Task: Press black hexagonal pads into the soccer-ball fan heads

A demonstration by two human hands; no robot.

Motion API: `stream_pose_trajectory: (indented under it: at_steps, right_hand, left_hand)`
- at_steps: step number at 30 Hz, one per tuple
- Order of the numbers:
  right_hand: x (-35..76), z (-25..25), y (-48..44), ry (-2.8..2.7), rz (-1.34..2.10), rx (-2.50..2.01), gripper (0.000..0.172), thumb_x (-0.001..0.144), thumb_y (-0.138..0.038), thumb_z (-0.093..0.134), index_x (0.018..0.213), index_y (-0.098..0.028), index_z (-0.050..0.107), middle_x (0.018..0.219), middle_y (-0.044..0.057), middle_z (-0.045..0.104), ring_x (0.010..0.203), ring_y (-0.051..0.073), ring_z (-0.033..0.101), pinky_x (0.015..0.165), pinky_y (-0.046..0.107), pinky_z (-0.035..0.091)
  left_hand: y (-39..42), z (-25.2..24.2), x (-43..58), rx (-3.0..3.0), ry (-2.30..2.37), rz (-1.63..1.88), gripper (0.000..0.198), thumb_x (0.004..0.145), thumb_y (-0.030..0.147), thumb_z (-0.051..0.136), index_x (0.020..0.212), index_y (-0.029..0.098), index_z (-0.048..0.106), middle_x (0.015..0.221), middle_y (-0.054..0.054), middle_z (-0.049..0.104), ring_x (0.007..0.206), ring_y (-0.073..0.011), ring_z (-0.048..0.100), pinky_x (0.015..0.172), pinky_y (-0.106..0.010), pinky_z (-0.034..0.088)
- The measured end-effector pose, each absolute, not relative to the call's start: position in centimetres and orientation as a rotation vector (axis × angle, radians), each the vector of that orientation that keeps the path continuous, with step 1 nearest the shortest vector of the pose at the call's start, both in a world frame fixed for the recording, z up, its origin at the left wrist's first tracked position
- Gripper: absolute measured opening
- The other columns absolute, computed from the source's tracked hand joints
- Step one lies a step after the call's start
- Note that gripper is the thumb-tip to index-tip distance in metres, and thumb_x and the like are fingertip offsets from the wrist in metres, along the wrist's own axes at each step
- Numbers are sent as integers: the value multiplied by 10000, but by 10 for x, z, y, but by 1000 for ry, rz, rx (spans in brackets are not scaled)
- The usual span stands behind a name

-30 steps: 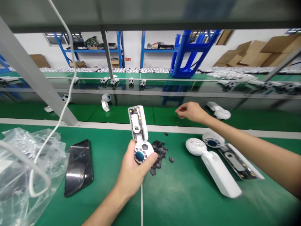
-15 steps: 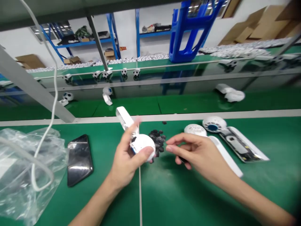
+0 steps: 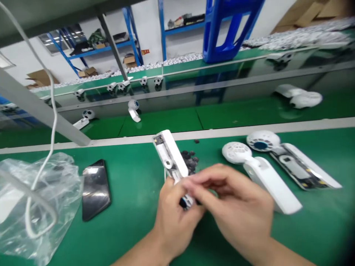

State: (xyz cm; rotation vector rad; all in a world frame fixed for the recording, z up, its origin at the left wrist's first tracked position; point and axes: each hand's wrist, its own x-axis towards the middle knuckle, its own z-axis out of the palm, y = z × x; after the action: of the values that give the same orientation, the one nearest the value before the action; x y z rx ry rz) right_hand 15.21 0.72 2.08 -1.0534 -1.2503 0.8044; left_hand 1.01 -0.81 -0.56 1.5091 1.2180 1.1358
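At bench [image 3: 130, 240] centre: opened fan shell [image 3: 168, 153], free end toward the far edge.
My left hand [image 3: 176, 225]: closed round its lower end, steadying it.
My right hand [image 3: 235, 201]: curled against that end; hold unclear.
Just beside: rubber pieces [image 3: 190, 161], loose heap.
Bench left: plastic bag [image 3: 36, 199], contents unclear.

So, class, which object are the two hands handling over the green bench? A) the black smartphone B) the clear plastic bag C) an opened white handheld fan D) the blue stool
C: the left hand grips the opened white handheld fan, its inner parts showing, and the right hand meets its lower end.
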Motion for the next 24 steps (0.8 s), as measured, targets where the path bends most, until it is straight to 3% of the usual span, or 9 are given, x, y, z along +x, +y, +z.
stream_pose_trajectory:
  at_steps: [3, 7, 14, 17, 20, 24]
  right_hand:
    - [151, 16, 1, -1397, 747, -961, 250, 908, -145, 860, 948, -391, 844, 831, -20, 808, 737, 218, 759, 643, 369, 672]
    - [156, 14, 2, -1385, 754, -983, 238, 896, -132, 859, 935, -365, 835, 822, -18, 787, 723, 206, 744, 619, 354, 660]
    - [161, 22, 3, -1667, 549, -943, 270, 1007, -86, 711, 1078, -340, 764, 1001, 8, 807, 899, 205, 789, 752, 338, 687]
    - [162, 24, 4, -1865, 193, -862, 288, 1011, -10, 617, 984, -254, 767, 1096, 63, 778, 1000, 217, 743, 850, 363, 661]
    - [164, 26, 5, -1908, 50, -853, 301, 984, 46, 612, 860, -190, 754, 1059, 73, 721, 1001, 198, 656, 874, 344, 608]
    - [170, 29, 7, -1977, 170, -784, 364, 959, 74, 590, 1155, -148, 801, 1066, 78, 697, 999, 183, 603, 883, 335, 583]
  left_hand:
    - [-6, -7, 3, 1531, 1122, 1109, 135, 973, 284, 743, 1048, 282, 855, 1055, -59, 793, 1038, -302, 722, 928, -378, 549]
    - [-3, -1, -1, 1568, 1114, 1108, 245, 875, 196, 780, 1095, 292, 831, 1074, -36, 800, 1069, -299, 718, 982, -372, 533]
    - [-1, 7, 3, 1454, 1156, 1112, 216, 903, 243, 794, 1118, 262, 789, 1133, -40, 801, 1075, -286, 723, 971, -363, 540]
    - [1, 8, 5, 1413, 1120, 1177, 231, 892, 196, 750, 1117, 246, 754, 1076, -17, 797, 990, -251, 732, 904, -335, 554]
    - [2, 8, 4, 1420, 1099, 1194, 269, 876, 136, 731, 1122, 245, 729, 1023, 12, 783, 920, -209, 722, 855, -301, 551]
    - [1, 6, 0, 1411, 1143, 1252, 284, 938, 159, 712, 1198, 273, 725, 1091, 7, 755, 939, -194, 719, 849, -292, 567]
